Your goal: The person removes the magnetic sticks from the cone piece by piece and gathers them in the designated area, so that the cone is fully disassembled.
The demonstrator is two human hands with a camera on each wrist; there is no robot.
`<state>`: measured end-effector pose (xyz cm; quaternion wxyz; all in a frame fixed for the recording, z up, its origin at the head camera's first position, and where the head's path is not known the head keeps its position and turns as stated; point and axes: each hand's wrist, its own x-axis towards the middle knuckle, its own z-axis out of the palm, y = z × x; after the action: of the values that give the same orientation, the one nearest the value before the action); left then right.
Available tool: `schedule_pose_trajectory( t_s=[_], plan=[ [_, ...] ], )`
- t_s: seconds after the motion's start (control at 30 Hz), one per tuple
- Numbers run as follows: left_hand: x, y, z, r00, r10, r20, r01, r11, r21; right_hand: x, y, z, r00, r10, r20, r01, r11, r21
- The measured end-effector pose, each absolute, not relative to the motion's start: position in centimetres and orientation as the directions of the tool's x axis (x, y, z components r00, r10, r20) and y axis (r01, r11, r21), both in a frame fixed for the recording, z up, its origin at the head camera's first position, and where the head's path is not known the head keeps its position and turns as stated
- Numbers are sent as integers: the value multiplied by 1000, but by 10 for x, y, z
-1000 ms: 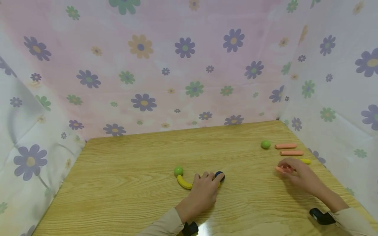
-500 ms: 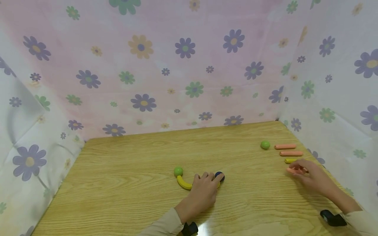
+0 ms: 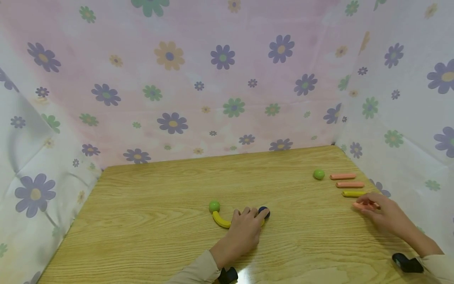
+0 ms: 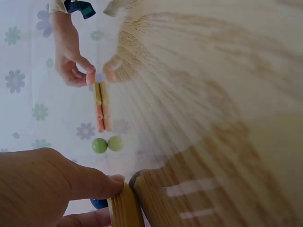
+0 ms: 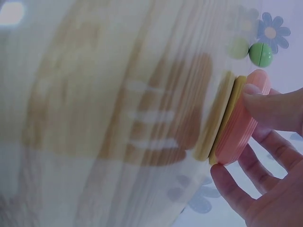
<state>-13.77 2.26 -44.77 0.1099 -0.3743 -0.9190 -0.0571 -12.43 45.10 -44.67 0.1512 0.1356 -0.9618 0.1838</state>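
My left hand (image 3: 242, 233) rests on a yellow curved piece (image 3: 221, 221) at the middle front, gripping it between thumb and fingers. In the left wrist view the thumb lies on that ribbed yellow edge. A green ball (image 3: 214, 206) touches the curve's left end. By the right end is a dark blue ball (image 3: 263, 210), partly hidden by the fingers. At the table's right, my right hand (image 3: 389, 216) pinches a salmon-pink stick (image 5: 242, 124) between thumb and fingers, just in front of a yellow stick (image 3: 353, 193). Whether the pink stick touches the table I cannot tell.
Behind the yellow stick, two more pink sticks (image 3: 350, 184) lie roughly parallel, with a second green ball (image 3: 319, 174) to their left. The glossy wooden table (image 3: 159, 193) is bounded by flowered cloth walls (image 3: 213, 79) at back, left and right.
My right hand has slid rightward with the pink stick, and more of the yellow stick behind it shows. The left hand and the pieces around it stay put.
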Motion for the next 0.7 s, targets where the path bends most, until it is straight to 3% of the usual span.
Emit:
schedule_pose_trajectory(
  t_s=[0.7],
  plan=[
    [-139, 22, -450, -698, 675, 238, 699, 715, 21, -128, 461, -454, -904, -219, 367, -335, 896, -291]
  ],
)
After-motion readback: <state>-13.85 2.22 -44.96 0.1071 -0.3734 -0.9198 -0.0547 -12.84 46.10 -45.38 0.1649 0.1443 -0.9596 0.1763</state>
